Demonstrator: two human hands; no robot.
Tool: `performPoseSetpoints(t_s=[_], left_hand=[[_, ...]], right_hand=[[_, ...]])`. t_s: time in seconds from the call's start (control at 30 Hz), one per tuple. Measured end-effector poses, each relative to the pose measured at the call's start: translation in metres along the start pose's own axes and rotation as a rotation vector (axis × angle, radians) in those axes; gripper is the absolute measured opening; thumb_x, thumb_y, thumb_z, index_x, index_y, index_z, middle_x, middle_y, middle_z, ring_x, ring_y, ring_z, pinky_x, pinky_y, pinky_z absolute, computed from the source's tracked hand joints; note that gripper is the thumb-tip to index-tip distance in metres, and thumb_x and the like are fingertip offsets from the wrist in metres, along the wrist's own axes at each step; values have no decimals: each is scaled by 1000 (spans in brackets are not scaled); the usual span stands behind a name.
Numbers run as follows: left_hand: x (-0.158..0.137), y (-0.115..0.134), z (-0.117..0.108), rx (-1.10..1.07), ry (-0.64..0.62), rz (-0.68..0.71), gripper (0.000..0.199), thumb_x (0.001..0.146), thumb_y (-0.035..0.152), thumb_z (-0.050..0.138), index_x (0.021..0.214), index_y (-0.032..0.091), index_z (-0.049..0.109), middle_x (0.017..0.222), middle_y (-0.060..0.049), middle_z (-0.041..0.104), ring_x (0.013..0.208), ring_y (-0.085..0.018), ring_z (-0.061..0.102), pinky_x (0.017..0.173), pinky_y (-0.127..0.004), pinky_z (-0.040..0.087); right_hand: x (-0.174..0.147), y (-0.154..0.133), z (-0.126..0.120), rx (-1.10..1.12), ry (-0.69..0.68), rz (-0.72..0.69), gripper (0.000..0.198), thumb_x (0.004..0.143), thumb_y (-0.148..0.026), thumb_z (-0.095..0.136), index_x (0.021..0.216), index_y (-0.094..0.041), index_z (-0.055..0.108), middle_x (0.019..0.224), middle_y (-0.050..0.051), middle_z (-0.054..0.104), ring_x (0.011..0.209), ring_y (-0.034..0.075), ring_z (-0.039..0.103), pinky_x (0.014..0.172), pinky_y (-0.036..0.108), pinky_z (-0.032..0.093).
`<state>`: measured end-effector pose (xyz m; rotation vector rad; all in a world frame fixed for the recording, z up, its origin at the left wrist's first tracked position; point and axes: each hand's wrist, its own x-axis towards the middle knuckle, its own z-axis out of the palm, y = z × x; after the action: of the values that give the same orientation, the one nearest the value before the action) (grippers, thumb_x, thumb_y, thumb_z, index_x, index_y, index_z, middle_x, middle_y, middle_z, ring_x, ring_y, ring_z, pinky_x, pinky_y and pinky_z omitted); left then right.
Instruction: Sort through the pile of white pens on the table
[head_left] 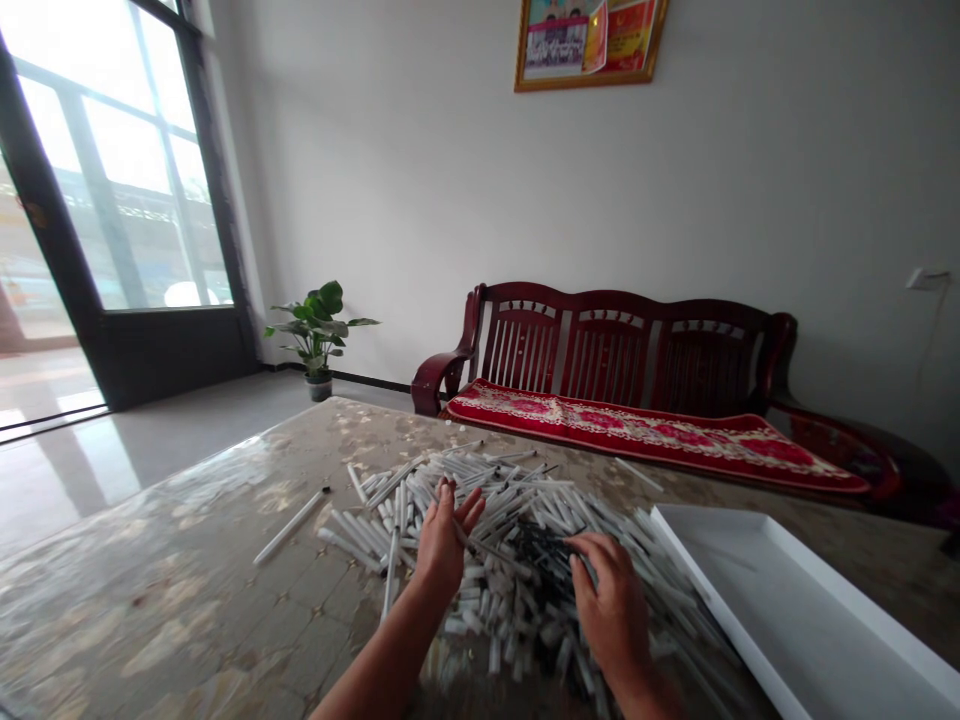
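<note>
A large heap of slim whitish pen barrels (420,505) lies on the table. Some carry dark ends. My left hand (444,545) is over the middle of the heap, palm turned to the right, with a thin pen barrel (499,558) slanting out from its fingers. On the right, my right hand (613,595) reaches down to a cluster of small black pieces (544,555), probably pen caps. Its thumb and fingertips are bent close together; anything between them is hidden, and motion blurs the wrist.
A white shallow box (769,515) stands at the right, beside the heap. One loose pen (292,525) with a black end lies apart on the left of the patterned tabletop (187,580). Behind the table are a wooden bench (607,345) and a potted plant (319,335).
</note>
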<state>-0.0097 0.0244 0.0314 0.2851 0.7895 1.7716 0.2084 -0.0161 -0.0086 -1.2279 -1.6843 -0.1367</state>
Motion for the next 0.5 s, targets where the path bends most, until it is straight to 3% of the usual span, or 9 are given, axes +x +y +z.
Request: performPoseSetpoints(t_s=[0.1,0.23,0.37,0.5], left_hand=[[-1,0,-1,-51,-65,17,35,95,38,59,126,23,60,144,-14,53,112,-26,68,95,-38,56],[-11,-13,-1,-92,-241,-167,46,95,53,51,122,18,63,129,-18,64,115,-28,65,100,-42,50],[-32,-37,0,-31,-362,-244,56,85,63,62,119,19,64,127,-17,67,116,-30,64,97,-42,49],[-45,-46,1,58,-387,-257,66,73,71,69,114,20,67,123,-15,69,108,-28,65,89,-38,50]], right_hand=[[-1,-4,1,55,-32,15,24,96,-31,48,100,-23,71,98,8,72,96,23,66,88,37,52],[-2,-23,-1,131,-214,87,32,101,-38,42,100,-25,71,92,4,74,86,19,69,77,28,53],[-4,-47,-3,148,-331,138,46,102,-45,36,79,-24,68,75,2,70,71,17,67,65,24,46],[-6,-50,2,184,-397,143,52,101,-51,36,65,-21,60,65,2,66,61,15,61,57,23,40]])
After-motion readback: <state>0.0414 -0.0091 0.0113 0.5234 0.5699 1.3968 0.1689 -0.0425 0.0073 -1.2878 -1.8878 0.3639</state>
